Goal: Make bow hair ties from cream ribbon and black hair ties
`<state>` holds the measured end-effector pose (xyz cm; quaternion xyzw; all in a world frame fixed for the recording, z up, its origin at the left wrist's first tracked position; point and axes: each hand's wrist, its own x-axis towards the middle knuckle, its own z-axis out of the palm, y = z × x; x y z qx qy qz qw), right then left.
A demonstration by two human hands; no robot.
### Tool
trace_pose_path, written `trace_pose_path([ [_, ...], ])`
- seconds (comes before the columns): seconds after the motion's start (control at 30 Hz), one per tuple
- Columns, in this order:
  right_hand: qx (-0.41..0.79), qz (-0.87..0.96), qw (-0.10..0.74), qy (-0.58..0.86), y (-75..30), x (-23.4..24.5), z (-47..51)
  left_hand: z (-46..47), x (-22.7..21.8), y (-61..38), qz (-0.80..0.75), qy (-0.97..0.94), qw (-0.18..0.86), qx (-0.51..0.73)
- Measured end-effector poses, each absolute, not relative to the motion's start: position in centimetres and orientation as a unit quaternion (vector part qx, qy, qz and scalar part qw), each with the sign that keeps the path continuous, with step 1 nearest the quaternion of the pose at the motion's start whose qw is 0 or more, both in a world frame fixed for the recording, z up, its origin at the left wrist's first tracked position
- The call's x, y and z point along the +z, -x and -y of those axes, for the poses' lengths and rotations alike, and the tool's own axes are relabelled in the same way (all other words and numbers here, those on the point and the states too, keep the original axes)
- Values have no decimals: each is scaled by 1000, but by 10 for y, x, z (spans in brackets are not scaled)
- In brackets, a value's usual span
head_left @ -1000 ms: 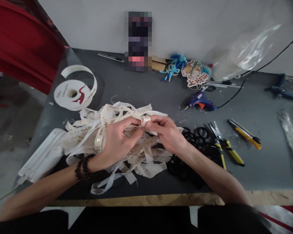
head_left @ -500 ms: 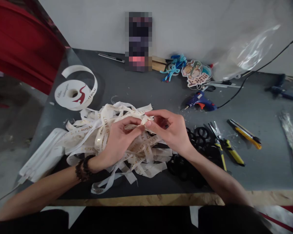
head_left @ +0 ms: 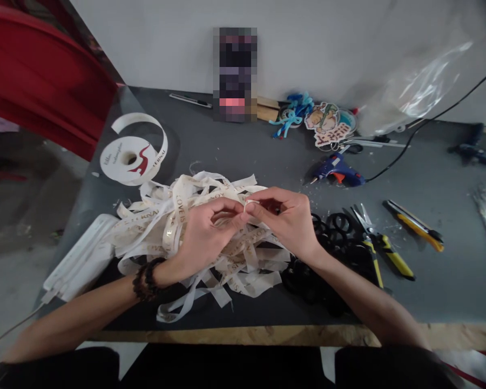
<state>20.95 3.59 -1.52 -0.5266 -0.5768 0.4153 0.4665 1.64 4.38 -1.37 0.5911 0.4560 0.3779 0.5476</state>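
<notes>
Over a loose heap of cream printed ribbon strips [head_left: 238, 265], my left hand [head_left: 214, 227] and my right hand [head_left: 289, 221] meet at their fingertips. Both pinch a small piece of white ribbon [head_left: 251, 203] between thumb and forefinger. Most of that piece is hidden by the fingers. Gold lettering shows on the strips below. Just right of the heap, under my right forearm, lies a pile of black rings [head_left: 336, 243], possibly hair ties.
A ribbon spool [head_left: 119, 159] lies at the left, behind a white power strip [head_left: 81, 256]. To the right are yellow-handled scissors [head_left: 383, 248], a yellow box cutter [head_left: 417, 224] and a blue glue gun [head_left: 338, 170] with a black cord. A clear plastic bag [head_left: 409, 97] leans at the back.
The ribbon piece between my fingertips shows less now, and my fingers have drawn closer together around it. The whole view has shifted slightly, moving the table's things a little rightward.
</notes>
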Motion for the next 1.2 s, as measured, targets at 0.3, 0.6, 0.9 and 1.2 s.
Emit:
trace_pose_path([
  [0.3,503,547,461,484,-211,-17,-38,-42,-17,-17,-463,-563,561,393],
  [0.6,481,560,454,499,-209,-15,-37,-43,-14,-16,-472,-579,552,371],
  [0.9,479,558,450,506,-208,-14,-35,-41,-19,-17,-461,-542,576,403],
  [1.2,512,530,456,498,-207,-13,-36,-45,-17,-15,-453,-560,569,397],
])
